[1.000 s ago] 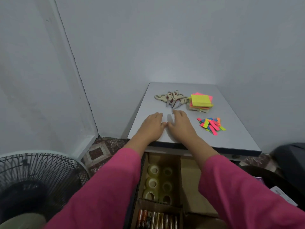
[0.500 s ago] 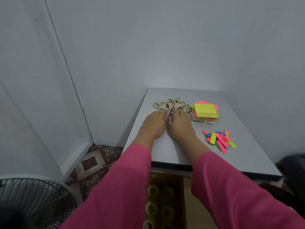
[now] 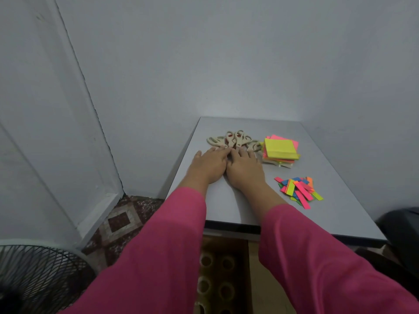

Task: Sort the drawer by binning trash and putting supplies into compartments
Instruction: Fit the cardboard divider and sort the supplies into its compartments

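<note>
Left hand (image 3: 209,164) and right hand (image 3: 246,167) lying flat, released, side by side on grey surface (image 3: 335,200), fingertips touching beige plastic scissors (image 3: 233,140) near far-left corner.

Matt grey laminate tabletop (image 3: 235,205); beige plastic scissor handles (image 3: 233,139); neon paper pads (image 3: 281,148) and paper strips (image 3: 299,191); pink cloth sleeves (image 3: 158,257); black wire fan grille (image 3: 38,275); patterned stone-look floor (image 3: 120,220).

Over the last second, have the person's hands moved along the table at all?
Yes. Both the left hand and right hand slid away from the table's near edge toward the scissors, whose blades their fingertips now reach.
</note>
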Available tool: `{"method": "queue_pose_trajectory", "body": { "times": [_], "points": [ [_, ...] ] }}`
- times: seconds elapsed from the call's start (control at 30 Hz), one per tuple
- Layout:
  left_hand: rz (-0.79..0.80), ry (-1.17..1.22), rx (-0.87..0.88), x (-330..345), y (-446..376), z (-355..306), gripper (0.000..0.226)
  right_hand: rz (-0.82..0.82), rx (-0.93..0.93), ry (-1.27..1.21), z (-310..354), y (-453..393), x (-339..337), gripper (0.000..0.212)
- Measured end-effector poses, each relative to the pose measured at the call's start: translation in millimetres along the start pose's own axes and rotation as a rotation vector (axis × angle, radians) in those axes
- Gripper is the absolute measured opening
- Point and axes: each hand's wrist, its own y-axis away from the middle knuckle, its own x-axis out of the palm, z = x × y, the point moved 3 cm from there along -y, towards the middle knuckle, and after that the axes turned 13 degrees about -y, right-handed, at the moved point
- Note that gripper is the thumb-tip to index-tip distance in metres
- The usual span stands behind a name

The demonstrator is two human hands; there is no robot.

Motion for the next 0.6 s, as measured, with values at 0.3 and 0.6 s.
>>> {"method": "queue_pose_trajectory", "body": {
  "times": [0.3,0.6],
  "points": [
    [-0.075,0.044,0.017,4,-3,1,0.044,-0.006,0.039,-0.012,-4,-4,7,0.076],
    [-0.044,0.100,0.016,3,3,1,0.037,0.024,-0.054,-0.015,6,6,-5,0.043]
  ]
}}
